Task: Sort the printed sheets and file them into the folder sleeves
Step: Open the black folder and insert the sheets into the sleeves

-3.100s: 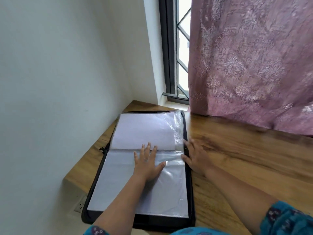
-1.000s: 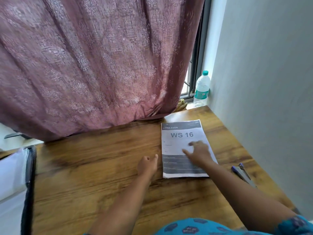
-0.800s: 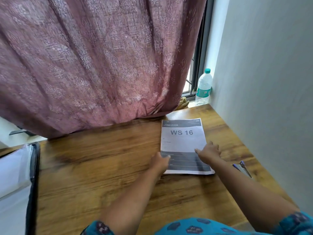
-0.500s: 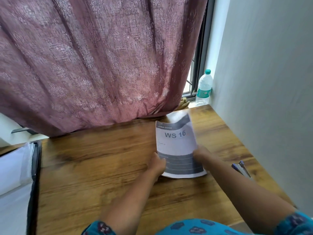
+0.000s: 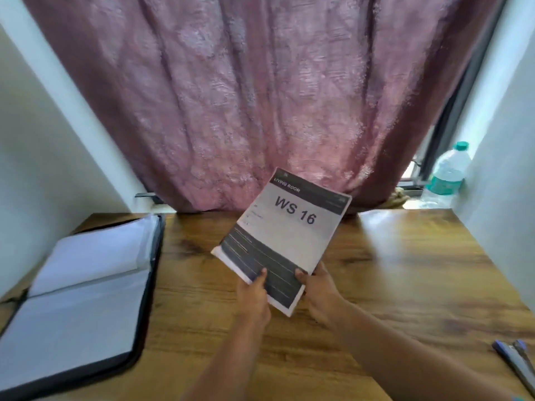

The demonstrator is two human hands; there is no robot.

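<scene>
We see the wooden table [image 5: 390, 273] with the open folder [image 5: 86, 290] at nine o'clock. At centre, the stack of printed sheets [image 5: 285, 235] is lifted, tilted toward one o'clock. Our left hand [image 5: 253, 296] and right hand [image 5: 320, 290] pinch its near edge, thumbs on top.

the top printed sheet [image 5: 285, 235] reads "living room" and "ws 16".

- Left hand [image 5: 252, 296] reaches forward from the lower middle, forearm bare, thumb laid on top of the sheets [image 5: 285, 235] at their near edge, fingers hidden beneath.
- Right hand [image 5: 320, 293] comes in from the lower right, thumb on the near corner, fingers curled under.
- Both grips pinch the stack, held tilted, clear of the tabletop [image 5: 405, 270].
- Hands sit close, side by side.
</scene>
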